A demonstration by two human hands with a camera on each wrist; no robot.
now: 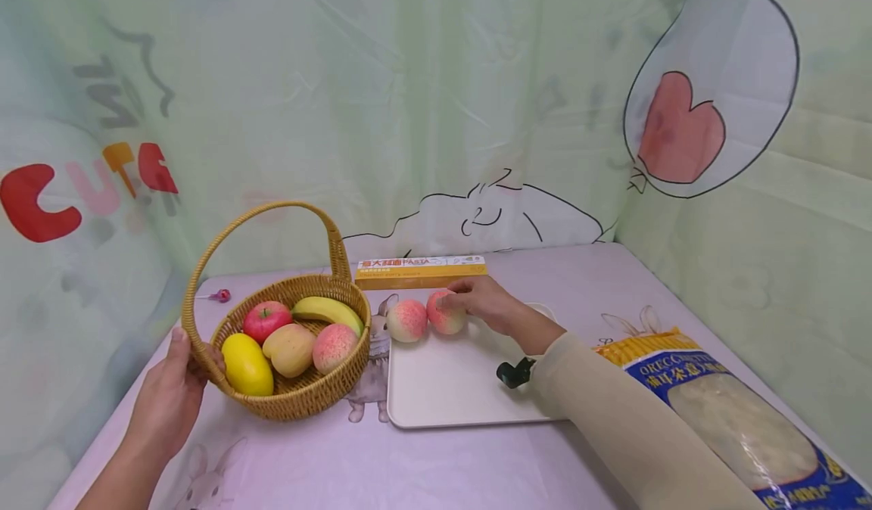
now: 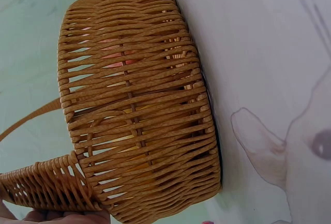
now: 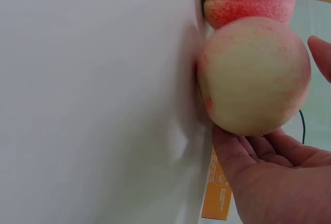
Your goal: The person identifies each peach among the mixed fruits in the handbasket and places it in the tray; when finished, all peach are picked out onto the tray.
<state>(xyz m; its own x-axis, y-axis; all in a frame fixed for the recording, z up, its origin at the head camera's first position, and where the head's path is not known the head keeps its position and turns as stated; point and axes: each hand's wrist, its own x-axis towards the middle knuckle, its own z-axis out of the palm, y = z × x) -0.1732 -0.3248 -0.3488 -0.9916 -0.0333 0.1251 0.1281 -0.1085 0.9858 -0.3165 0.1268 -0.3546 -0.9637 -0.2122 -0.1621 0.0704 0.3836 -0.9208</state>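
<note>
My left hand (image 1: 166,396) grips the handle of a wicker basket (image 1: 300,400) at its left end, where handle meets rim. In the basket lie a red apple (image 1: 267,318), a banana (image 1: 328,312), a yellow mango-like fruit (image 1: 247,365), a tan fruit (image 1: 289,349) and a peach (image 1: 336,347). Two more peaches sit side by side at the far left of a white tray (image 1: 463,396). My right hand (image 1: 487,302) is at the right-hand peach (image 3: 253,79); its fingers touch one side, while the thumb stands slightly apart. Against that fruit leans the left-hand peach (image 1: 407,321).
Behind the tray lies a yellow-orange pasta box (image 1: 421,274). A blue and yellow pasta bag (image 1: 736,419) is at the right, partly behind my right sleeve. Beyond the basket's left side lies a small wrapped lollipop (image 1: 221,296). Printed curtains (image 1: 436,101) enclose the table.
</note>
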